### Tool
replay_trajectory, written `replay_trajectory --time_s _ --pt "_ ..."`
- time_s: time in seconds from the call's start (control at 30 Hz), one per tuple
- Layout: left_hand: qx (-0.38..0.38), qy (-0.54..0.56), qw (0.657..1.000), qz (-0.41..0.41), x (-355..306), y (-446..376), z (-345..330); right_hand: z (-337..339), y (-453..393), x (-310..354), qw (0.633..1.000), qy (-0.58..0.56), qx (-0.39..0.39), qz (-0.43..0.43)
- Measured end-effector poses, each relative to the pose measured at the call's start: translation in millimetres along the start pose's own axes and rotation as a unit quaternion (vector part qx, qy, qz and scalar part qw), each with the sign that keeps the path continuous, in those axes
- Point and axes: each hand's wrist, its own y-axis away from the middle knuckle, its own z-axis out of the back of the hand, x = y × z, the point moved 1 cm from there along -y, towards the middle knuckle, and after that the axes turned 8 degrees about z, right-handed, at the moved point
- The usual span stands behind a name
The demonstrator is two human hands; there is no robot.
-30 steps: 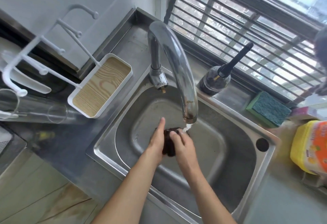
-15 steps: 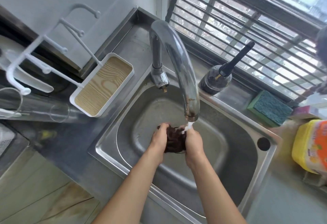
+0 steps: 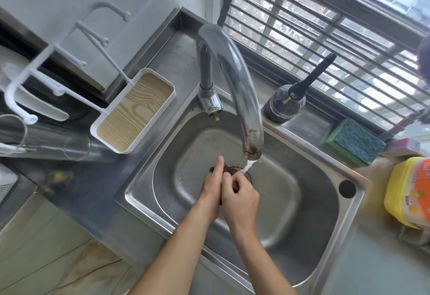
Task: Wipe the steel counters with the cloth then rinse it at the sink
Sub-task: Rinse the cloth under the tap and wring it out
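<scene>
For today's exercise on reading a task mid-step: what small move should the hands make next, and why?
Probably shift the cloth a little right, under the stream. Both hands, left and right, press it together over the sink, but water from the tap hits only its edge.

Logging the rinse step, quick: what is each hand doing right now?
Left hand: fingers straight, pressed against the dark cloth under the tap's stream.
Right hand: fingers curled, gripping the cloth.
</scene>
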Motion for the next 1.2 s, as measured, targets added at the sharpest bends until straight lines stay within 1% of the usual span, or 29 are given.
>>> replay_trajectory --time_s 0.03,0.07,0.13,0.17,0.2,0.23,0.3,0.33,0.37,0.4,0.5,0.53,0.6,0.7,0.73,0.77,0.8,0.87,0.93,0.97,1.0,1.03,1.1,1.2 --pt "0.010 -0.013 1.000 0.000 2.5 3.6 -2.5 -1.3 -7.1 -3.1 0.999 0.019 -0.021 -0.021" --pt "0.020 -0.016 1.000 0.000 6.0 6.0 -5.8 -2.4 -19.3 -9.9 0.997 0.016 -0.040 -0.065" --pt "0.043 -0.019 0.999 0.003 9.4 13.4 -13.2 2.4 -45.1 -18.1 0.984 -0.067 -0.037 -0.158" --pt "0.042 -0.022 0.999 0.003 9.3 15.1 -15.3 3.4 -50.9 -19.8 0.978 -0.095 -0.027 -0.185" --pt "0.028 -0.019 0.999 -0.002 8.8 12.4 -14.8 4.8 -50.4 -15.4 0.978 -0.093 -0.011 -0.186" --pt "0.005 -0.012 1.000 -0.006 5.0 11.1 -12.2 4.5 -43.0 -8.2 0.985 -0.068 0.009 -0.160" --pt "-0.042 0.021 0.999 -0.019 -1.3 2.8 -4.1 3.0 -16.5 6.1 0.996 -0.030 0.050 -0.072" --pt "-0.052 0.032 0.998 -0.015 -1.8 -0.8 -1.4 3.2 -4.8 11.8 0.996 -0.028 0.070 -0.038" --pt "-0.056 0.032 0.998 -0.006 -1.7 -0.4 -0.3 3.6 -1.4 12.4 0.996 -0.025 0.077 -0.024" --pt "-0.055 0.024 0.998 -0.003 1.5 0.3 -1.0 3.0 -7.8 9.0 0.997 -0.019 0.065 -0.043" --pt "-0.027 -0.046 0.998 -0.019 11.1 12.0 -10.5 7.4 -45.7 -9.2 0.986 -0.020 -0.013 -0.166" --pt "-0.015 -0.065 0.998 -0.020 12.4 11.9 -13.1 10.5 -53.0 -10.8 0.982 -0.026 -0.023 -0.184" --pt "-0.022 -0.066 0.997 -0.016 4.7 6.1 -11.8 9.0 -46.0 -4.1 0.986 -0.025 -0.008 -0.164" --pt "-0.059 -0.038 0.998 0.000 -12.5 -12.0 -1.2 -0.2 -10.5 15.6 0.998 0.006 0.041 -0.054" --pt "-0.058 -0.034 0.998 0.001 -14.5 -11.1 0.0 -2.1 -7.6 16.1 0.998 0.019 0.046 -0.032" --pt "-0.049 -0.032 0.998 -0.002 -15.4 -4.5 -0.8 -2.6 -12.7 14.5 0.999 0.025 0.037 -0.027" --pt "-0.037 -0.047 0.998 -0.006 -15.9 3.1 -2.0 -1.1 -23.8 10.5 0.999 0.022 0.018 -0.044" --pt "-0.009 -0.089 0.996 -0.020 -9.2 8.7 -3.1 5.8 -48.6 3.3 0.994 0.001 -0.027 -0.106" --pt "0.025 -0.078 0.996 -0.043 -5.0 13.2 -2.3 12.7 -67.5 -3.7 0.981 -0.034 -0.062 -0.182" --pt "0.031 -0.051 0.997 -0.047 -5.0 13.4 -1.1 14.4 -71.3 -7.0 0.970 -0.077 -0.065 -0.221" --pt "0.032 -0.022 0.998 -0.044 -6.4 10.9 -0.4 13.8 -70.8 -8.6 0.957 -0.132 -0.051 -0.253" --pt "0.034 0.008 0.999 -0.035 -7.6 9.2 0.3 12.6 -67.9 -10.5 0.941 -0.187 -0.019 -0.283" --pt "0.039 0.068 0.997 -0.017 -8.9 2.8 3.2 11.5 -60.2 -16.8 0.905 -0.268 0.063 -0.325" --pt "0.054 0.104 0.993 -0.011 -8.0 -7.2 10.8 17.2 -49.5 -24.6 0.861 -0.327 0.172 -0.349"
